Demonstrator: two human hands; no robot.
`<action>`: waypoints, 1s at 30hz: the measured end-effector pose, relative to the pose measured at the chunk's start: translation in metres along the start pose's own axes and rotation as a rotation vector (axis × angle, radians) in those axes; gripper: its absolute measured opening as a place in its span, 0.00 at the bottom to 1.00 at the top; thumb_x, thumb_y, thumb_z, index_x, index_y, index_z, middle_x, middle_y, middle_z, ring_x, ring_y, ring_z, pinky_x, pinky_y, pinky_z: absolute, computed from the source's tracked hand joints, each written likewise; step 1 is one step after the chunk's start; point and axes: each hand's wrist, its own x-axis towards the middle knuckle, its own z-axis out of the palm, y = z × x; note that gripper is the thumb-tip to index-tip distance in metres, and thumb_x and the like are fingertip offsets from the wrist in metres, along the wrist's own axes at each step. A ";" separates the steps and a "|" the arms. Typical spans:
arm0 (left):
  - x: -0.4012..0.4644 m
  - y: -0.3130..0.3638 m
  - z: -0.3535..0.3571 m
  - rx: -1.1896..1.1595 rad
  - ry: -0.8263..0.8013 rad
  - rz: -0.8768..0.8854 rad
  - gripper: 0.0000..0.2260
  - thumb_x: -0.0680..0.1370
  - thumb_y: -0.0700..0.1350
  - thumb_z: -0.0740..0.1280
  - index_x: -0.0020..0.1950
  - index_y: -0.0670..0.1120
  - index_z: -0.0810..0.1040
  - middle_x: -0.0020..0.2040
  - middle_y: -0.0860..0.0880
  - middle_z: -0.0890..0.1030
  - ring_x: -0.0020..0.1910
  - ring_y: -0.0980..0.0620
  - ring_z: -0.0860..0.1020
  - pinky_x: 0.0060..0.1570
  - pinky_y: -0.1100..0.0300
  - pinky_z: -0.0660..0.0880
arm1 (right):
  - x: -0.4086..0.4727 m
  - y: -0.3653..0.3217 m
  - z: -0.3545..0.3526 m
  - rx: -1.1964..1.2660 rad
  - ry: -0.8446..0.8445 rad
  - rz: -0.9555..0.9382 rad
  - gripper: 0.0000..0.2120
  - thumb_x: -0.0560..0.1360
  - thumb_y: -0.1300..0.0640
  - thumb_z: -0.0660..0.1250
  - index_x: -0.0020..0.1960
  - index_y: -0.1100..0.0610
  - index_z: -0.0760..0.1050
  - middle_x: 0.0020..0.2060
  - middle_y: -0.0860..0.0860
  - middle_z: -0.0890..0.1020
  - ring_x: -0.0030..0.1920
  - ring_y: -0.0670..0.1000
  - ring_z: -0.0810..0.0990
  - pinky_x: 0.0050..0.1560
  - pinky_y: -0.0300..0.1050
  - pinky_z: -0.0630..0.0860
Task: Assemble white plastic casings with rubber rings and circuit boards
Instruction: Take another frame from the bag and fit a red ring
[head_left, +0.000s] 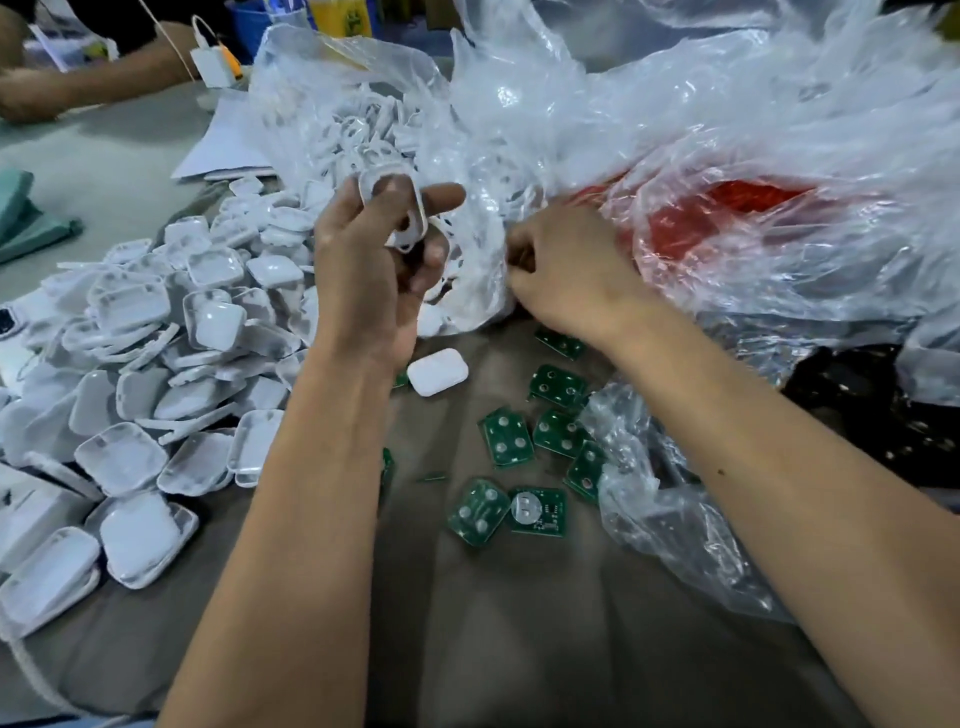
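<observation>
My left hand (374, 260) is raised above the table and holds a white ring-shaped casing frame (402, 208) with its fingers curled round it. My right hand (561, 265) is curled at the mouth of a clear plastic bag (363, 114) filled with white rings; what it pinches is hidden. One closed white casing (437, 372) lies on the table below my left hand. Several green circuit boards (506, 435) are scattered on the grey table (519, 623) between my forearms. A large heap of white casing halves (156, 364) lies at the left.
Crumpled clear plastic (727, 130) covers the back right, with a red bag (727, 218) under it. A smaller clear bag (665, 493) lies by my right forearm. Another person's arm (78, 78) rests at the far left. White boxes (31, 509) sit at the left edge.
</observation>
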 end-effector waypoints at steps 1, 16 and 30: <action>-0.004 0.001 0.003 0.014 -0.090 0.016 0.07 0.84 0.37 0.59 0.47 0.44 0.69 0.43 0.44 0.85 0.26 0.52 0.69 0.23 0.65 0.63 | -0.003 0.001 -0.003 0.017 -0.015 -0.023 0.08 0.80 0.58 0.69 0.56 0.54 0.85 0.50 0.51 0.87 0.50 0.51 0.84 0.56 0.44 0.79; -0.038 -0.066 0.055 0.160 -0.510 -0.273 0.14 0.81 0.28 0.59 0.59 0.42 0.77 0.50 0.41 0.84 0.32 0.49 0.76 0.26 0.64 0.68 | -0.053 0.078 -0.115 -0.161 0.350 0.269 0.05 0.77 0.61 0.74 0.50 0.55 0.87 0.44 0.54 0.86 0.42 0.52 0.83 0.48 0.41 0.77; -0.028 -0.067 0.047 0.197 -0.365 -0.249 0.08 0.80 0.31 0.67 0.53 0.43 0.74 0.52 0.41 0.87 0.35 0.49 0.83 0.28 0.65 0.73 | -0.012 0.074 -0.075 -0.247 0.264 0.257 0.08 0.78 0.65 0.67 0.50 0.58 0.85 0.46 0.61 0.85 0.47 0.63 0.84 0.52 0.53 0.83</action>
